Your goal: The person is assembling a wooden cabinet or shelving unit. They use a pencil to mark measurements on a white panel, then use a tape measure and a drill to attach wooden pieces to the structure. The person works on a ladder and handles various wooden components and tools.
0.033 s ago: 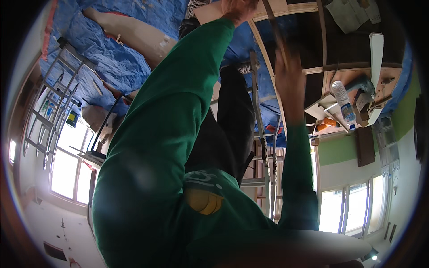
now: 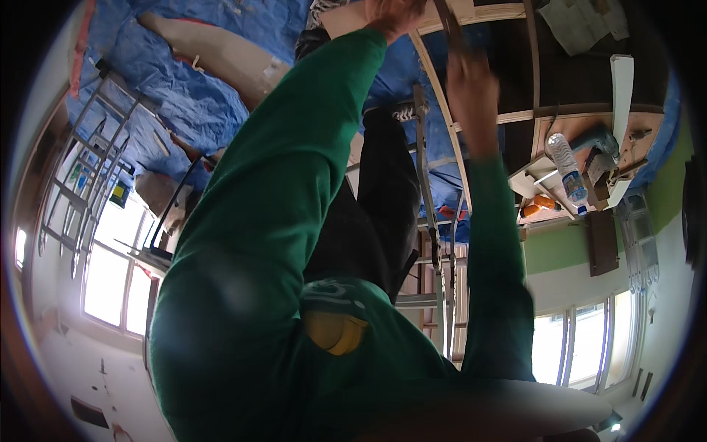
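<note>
My right hand (image 2: 473, 92) is closed around the lower end of a long, narrow brown bar (image 2: 449, 28) that looks like a tool's handle. Motion blurs the hand, and the bar's far end runs out of the top of the picture. At the upper edge, my left hand (image 2: 395, 13) is against a light wooden board (image 2: 346, 22); its fingers are mostly cut off, so their grip cannot be made out. A wooden frame (image 2: 434, 81) with pale strips and dark panels stretches to the right of both hands.
A stepladder (image 2: 431, 184) stands beside my legs. At right, a board (image 2: 641, 125) carries a power drill (image 2: 598, 138), a plastic bottle (image 2: 567, 173), orange items (image 2: 543, 202) and offcuts. Blue tarpaulin (image 2: 199, 88) covers the floor at left, near another metal ladder (image 2: 85, 158).
My right hand and the brown bar have shifted slightly upward and to the left. My left hand stays where it was.
</note>
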Demonstrator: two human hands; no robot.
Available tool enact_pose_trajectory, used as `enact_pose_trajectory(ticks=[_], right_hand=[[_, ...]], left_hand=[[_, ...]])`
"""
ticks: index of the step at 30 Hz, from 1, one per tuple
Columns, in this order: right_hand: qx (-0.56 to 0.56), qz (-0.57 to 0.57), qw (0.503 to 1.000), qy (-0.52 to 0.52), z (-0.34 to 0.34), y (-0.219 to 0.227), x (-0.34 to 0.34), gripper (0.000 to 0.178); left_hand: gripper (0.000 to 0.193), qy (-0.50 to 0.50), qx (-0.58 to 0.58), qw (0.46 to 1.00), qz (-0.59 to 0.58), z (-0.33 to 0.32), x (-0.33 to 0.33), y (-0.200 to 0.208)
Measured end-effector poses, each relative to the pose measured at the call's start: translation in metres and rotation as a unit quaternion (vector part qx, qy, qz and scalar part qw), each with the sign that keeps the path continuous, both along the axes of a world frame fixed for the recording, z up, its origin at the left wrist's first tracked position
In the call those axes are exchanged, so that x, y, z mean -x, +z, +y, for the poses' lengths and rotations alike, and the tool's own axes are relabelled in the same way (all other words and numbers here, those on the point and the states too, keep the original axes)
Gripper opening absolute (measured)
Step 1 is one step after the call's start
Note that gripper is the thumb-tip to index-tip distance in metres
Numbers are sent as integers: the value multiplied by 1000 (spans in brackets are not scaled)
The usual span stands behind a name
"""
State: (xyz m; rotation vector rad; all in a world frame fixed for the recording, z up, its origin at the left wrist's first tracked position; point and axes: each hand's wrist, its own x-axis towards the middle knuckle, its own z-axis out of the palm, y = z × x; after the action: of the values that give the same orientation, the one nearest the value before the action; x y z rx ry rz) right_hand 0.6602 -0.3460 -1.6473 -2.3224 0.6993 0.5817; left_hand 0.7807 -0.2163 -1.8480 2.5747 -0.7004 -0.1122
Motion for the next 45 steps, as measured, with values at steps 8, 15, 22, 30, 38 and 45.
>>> enact_pose_trajectory(ticks=[8, 15, 22, 30, 38, 45], right_hand=[[-43, -34, 996, -72, 29, 9, -23, 36], [-10, -72, 997, 25, -8, -9, -75, 36], [-83, -93, 992, -5, -18, -28, -69, 46], [10, -42, 992, 122, -16, 85, 17, 34], [-9, 64, 996, 55, -26, 168, 77, 35], [-5, -71, 997, 31, -14, -20, -45, 28]], left_hand=[[19, -54, -5, 998, 38, 9, 33, 27], [18, 53, 49, 995, -73, -13, -17, 42], [23, 24, 40, 999, -22, -21, -13, 11], [32, 96, -16, 995, 27, -26, -4, -8], [38, 153, 41, 987, -3, -21, -5, -8], [46, 91, -28, 988, 124, -31, -13, 15]])
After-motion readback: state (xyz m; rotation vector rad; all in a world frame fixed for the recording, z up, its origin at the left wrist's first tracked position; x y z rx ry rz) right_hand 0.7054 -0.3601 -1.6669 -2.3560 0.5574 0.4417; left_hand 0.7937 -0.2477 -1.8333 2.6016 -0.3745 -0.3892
